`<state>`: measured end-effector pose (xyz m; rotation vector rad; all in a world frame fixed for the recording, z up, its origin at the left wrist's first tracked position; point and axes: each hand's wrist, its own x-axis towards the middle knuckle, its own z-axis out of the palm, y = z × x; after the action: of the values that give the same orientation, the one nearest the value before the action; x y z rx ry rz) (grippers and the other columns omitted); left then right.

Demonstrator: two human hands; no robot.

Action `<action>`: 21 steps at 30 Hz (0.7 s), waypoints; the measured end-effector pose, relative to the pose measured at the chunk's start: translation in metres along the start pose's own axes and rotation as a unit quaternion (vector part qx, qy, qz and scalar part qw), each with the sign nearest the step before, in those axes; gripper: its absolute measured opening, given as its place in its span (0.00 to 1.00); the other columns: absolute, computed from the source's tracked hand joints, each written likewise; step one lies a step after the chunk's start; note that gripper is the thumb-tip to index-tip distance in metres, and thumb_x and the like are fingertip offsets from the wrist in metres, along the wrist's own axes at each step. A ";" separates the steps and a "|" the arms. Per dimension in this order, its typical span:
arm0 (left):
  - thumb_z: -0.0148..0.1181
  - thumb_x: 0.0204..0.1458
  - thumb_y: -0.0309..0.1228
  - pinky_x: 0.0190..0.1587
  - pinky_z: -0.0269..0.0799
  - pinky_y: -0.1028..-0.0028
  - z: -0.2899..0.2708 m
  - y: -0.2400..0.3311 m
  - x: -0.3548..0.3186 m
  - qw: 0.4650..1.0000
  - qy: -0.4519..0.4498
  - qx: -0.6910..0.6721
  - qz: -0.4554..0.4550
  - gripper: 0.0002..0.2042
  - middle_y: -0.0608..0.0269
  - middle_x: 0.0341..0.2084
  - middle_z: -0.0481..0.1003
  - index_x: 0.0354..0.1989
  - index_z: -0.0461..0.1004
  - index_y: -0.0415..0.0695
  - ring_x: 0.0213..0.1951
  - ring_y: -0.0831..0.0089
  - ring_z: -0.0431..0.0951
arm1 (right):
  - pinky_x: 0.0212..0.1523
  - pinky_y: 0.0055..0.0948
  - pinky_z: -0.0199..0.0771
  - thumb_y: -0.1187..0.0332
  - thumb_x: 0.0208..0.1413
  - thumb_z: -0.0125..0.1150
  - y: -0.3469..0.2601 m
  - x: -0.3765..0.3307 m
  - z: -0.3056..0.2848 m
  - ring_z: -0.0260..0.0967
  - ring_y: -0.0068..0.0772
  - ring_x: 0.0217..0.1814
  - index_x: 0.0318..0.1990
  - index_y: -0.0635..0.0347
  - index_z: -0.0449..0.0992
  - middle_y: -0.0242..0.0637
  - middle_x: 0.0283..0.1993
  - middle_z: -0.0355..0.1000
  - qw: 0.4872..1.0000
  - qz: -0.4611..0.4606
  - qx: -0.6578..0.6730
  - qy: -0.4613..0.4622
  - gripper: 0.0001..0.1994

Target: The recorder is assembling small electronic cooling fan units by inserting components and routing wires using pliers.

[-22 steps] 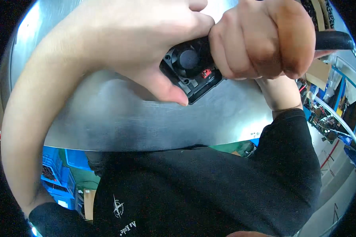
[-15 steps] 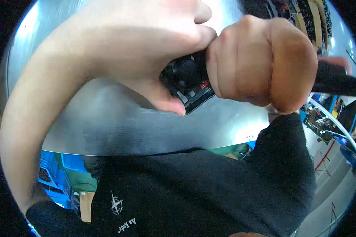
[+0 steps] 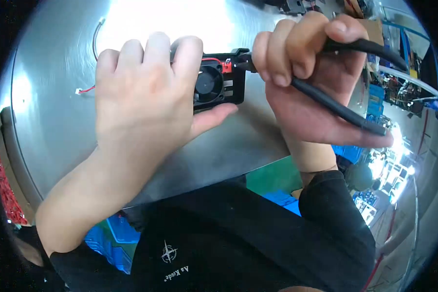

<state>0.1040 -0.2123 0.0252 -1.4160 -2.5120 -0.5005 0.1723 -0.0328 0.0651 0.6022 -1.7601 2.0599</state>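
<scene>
My left hand (image 3: pixel 143 92) is closed over a black plastic housing (image 3: pixel 237 85), its thumb along the near edge. Set in the housing is a small black fan (image 3: pixel 208 82), with a red part (image 3: pixel 227 66) beside it and a red wire. Black-handled pliers (image 3: pixel 336 106) are gripped in my right hand (image 3: pixel 301 53), the handles spread apart. The tip of the pliers is at the housing's right end, close to the red part; whether it bites on anything cannot be made out. The left end of the housing is hidden under my left hand.
The work lies over a shiny metal table (image 3: pixel 58 141). A dark cable (image 3: pixel 95 41) and a red wire with a white plug (image 3: pixel 78 91) stick out left of my left hand. Blue bins (image 3: pixel 124 228) stand below the table's front edge. Red material (image 3: pixel 7 194) fills a box at far left.
The housing has come into fuller view, now level, with its fan showing. My right hand has turned from knuckles up to palm partly showing, and the pliers' handles are spread. My left hand has moved down.
</scene>
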 end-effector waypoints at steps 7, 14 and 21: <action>0.66 0.41 0.68 0.36 0.63 0.63 0.000 -0.028 0.020 0.999 -0.003 0.032 0.006 0.35 0.61 0.30 0.68 0.40 0.71 0.46 0.32 0.63 0.72 | 0.34 0.33 0.64 0.21 0.54 0.51 0.020 0.034 0.030 0.60 0.30 0.26 0.48 0.57 0.71 0.32 0.27 0.59 0.931 0.177 -0.193 0.252 0.42; 0.68 0.39 0.66 0.37 0.65 0.63 0.028 -0.008 0.106 1.000 -0.009 0.024 -0.013 0.35 0.61 0.31 0.70 0.40 0.72 0.46 0.34 0.62 0.74 | 0.35 0.25 0.59 0.06 0.33 0.39 0.054 0.073 -0.105 0.55 0.23 0.30 0.53 0.59 0.64 0.30 0.30 0.57 0.979 0.073 0.184 0.044 0.61; 0.71 0.36 0.65 0.39 0.66 0.62 0.060 0.015 0.158 1.000 -0.013 0.015 0.003 0.35 0.62 0.31 0.71 0.40 0.72 0.47 0.36 0.62 0.76 | 0.29 0.18 0.52 0.00 0.15 0.34 0.051 0.076 -0.140 0.49 0.18 0.27 0.46 0.63 0.63 0.27 0.28 0.54 0.896 -0.002 0.443 0.040 0.69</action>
<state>0.0343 -0.0581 0.0279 -1.4268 -2.5247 -0.4449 0.0696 0.0975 0.0451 0.7224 -0.6745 2.7796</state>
